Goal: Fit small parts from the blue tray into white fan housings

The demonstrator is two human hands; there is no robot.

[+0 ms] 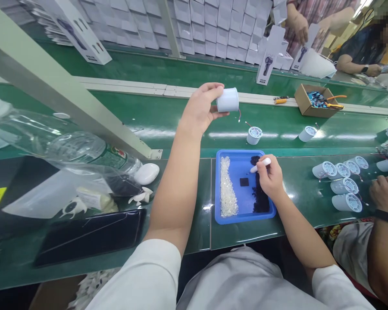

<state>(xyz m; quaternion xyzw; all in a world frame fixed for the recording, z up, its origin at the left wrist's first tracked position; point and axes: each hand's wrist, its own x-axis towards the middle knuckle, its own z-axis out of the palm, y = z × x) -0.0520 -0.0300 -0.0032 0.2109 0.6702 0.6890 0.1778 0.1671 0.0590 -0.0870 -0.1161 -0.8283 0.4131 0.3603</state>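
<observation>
My left hand (202, 106) is closed round a pale blue cylindrical housing (228, 100), raised above the green bench; a short thin wire dangles from its lower right. My right hand (271, 177) grips a white pen-shaped tool (261, 165), its thin dark tip pointing down to the left over a blue tray (218, 189). Small clear pieces (228, 193) lie in a strip along the tray's left side. Small black pieces (260, 199) are heaped on the right, partly hidden by my right hand. Between them is a dark square (244, 182) on the tray floor.
Two similar housings (254, 135) stand beyond the tray, with several more (345, 202) at right, near a co-worker's hand (386, 193). A cardboard box (317, 105) holds small parts. At left are a metal post (67, 90), a plastic bottle (93, 150) and a dark tablet-like slab (90, 237).
</observation>
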